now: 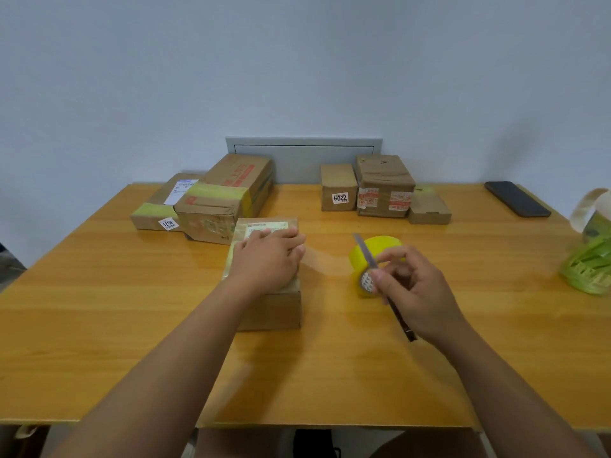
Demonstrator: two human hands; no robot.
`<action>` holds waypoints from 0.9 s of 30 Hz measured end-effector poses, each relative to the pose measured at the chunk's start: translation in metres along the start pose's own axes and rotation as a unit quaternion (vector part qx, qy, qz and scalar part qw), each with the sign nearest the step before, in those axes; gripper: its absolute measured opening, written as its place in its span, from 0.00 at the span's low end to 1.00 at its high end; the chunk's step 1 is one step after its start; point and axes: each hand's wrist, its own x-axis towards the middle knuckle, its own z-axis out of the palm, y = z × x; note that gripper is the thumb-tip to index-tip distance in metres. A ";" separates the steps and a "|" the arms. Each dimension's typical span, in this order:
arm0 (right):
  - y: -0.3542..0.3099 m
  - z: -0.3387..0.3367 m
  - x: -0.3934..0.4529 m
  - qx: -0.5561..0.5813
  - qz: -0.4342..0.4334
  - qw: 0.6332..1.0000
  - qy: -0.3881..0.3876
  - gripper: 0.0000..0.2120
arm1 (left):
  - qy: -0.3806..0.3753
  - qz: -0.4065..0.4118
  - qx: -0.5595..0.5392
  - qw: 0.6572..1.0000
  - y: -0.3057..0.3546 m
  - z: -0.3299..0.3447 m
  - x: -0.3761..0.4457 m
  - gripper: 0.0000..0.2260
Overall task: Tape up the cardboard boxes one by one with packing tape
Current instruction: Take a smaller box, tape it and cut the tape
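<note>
A small cardboard box (pixel 276 309) with a white label lies in the middle of the table. My left hand (pixel 267 259) presses flat on its top. A clear strip of tape (pixel 325 262) stretches from the box's right edge to a yellow tape roll (pixel 380 251) standing on the table. My right hand (pixel 413 292) grips a utility knife (pixel 365 251) whose blade points up and away, in front of the roll.
Two yellow-taped boxes (pixel 218 200) sit at the back left. Three more boxes (pixel 383 186) stand at the back centre-right. A black phone (pixel 517 198) lies far right, and green strapping (pixel 591 259) sits at the right edge of the wooden table (pixel 132 325).
</note>
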 end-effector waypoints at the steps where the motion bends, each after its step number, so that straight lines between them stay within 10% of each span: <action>1: -0.004 0.003 0.006 0.026 0.002 1.000 0.010 0.07 | 0.009 -0.006 -0.002 1.000 0.001 -0.001 0.000 0.18; 12: -0.013 0.052 0.075 0.246 0.044 0.967 0.053 0.11 | -0.030 -0.008 0.052 0.998 0.005 0.008 0.000 0.25; 27: 0.027 0.073 0.045 -0.176 -0.226 0.954 0.086 0.15 | -0.061 -0.006 0.029 0.998 0.003 0.005 0.000 0.25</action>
